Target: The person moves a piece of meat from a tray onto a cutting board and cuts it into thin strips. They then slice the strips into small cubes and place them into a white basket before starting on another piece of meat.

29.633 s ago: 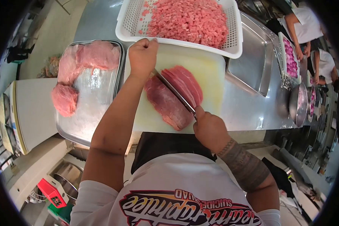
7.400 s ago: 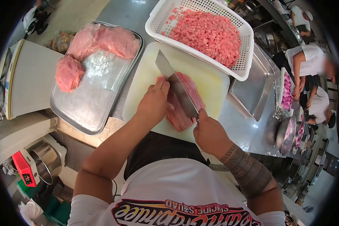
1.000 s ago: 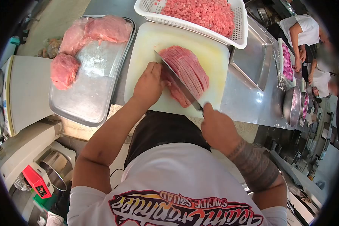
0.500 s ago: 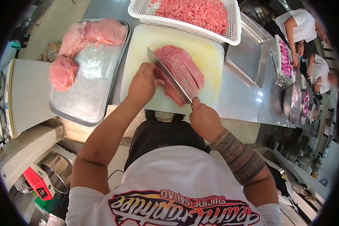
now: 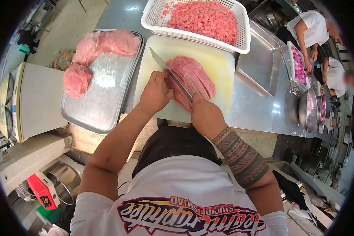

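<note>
A slab of raw meat (image 5: 196,80), scored by several parallel cuts, lies on the white cutting board (image 5: 223,106). My right hand (image 5: 207,116) grips the handle of a kitchen knife (image 5: 170,73). Its long blade runs diagonally over the left part of the meat, with the tip up and to the left. My left hand (image 5: 155,93) has its fingers bent and pressed against the meat's left edge, beside the blade. The fingertips are partly hidden there.
Left of the board, a metal tray (image 5: 102,106) bears large raw meat pieces (image 5: 118,42). Behind stands a white basket (image 5: 246,44) of diced meat (image 5: 204,21). A steel pan (image 5: 259,70) sits at right. Farther right, co-workers handle purple onions (image 5: 299,69) near metal bowls (image 5: 307,110).
My right hand has drawn in to the left and up, sliding the knife so its tip reaches farther past the meat. My left hand stays at the meat's edge. The whole view has shifted slightly.
</note>
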The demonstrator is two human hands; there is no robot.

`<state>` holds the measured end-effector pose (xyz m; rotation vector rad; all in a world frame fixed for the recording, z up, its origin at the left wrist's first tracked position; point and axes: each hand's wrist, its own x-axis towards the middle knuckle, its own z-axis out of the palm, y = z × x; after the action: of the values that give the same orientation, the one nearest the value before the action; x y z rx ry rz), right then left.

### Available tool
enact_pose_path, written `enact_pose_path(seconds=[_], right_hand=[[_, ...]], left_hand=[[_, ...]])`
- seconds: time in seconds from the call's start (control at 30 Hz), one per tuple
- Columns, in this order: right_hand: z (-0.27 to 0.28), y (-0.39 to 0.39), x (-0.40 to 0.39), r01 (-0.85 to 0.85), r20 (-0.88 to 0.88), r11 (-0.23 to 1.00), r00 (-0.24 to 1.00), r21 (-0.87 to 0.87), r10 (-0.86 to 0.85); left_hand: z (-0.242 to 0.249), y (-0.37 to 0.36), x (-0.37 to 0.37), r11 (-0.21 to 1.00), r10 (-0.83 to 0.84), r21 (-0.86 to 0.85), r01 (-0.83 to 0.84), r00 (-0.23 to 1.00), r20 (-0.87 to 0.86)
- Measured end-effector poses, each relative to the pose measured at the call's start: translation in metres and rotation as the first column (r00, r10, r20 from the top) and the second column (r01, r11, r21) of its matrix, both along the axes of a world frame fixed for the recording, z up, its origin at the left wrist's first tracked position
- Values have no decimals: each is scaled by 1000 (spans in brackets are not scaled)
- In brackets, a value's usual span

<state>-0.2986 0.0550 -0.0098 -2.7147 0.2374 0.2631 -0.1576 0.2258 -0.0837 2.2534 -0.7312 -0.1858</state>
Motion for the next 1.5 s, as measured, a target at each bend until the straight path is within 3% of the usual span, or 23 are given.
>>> enact_pose_path(seconds=[0.17,0.27,0.37,0.43,0.67,0.97,1.27,1.37,1.5], right_hand=[[56,-10,-33,-71,-90,995,994,-69,65],[56,-12,-66,-3,-328,992,944,-123,-38],[-13,-17,-92,47,-205,990,976,-133,-74],[-4,-18,-65,29,-219,990,974,-136,-59],[50,-2,-63,81,-183,994,979,-72,-93],[40,3,-61,6,-182,988,983,-151,-33],[21,4,-19,-66,-226,995,973,-73,48],[-7,10,-9,14,-167,998,986,-61,-25],[-15,18,27,-12,-3,1000,1000,-15,12]], left_hand=[[-6,-2,-5,999,49,-13,-50,998,-33],[-16,1,-2,998,35,-43,-35,999,-10],[-21,6,-1,998,5,-61,-4,1000,14],[-15,8,3,994,-1,-112,1,1000,1],[1,2,15,997,-24,78,28,998,-61],[-2,0,16,996,-22,82,28,997,-74],[-7,0,18,993,-40,112,47,997,-62],[-11,-1,20,991,-51,122,57,997,-50],[-10,-8,22,994,-13,107,21,997,-73]])
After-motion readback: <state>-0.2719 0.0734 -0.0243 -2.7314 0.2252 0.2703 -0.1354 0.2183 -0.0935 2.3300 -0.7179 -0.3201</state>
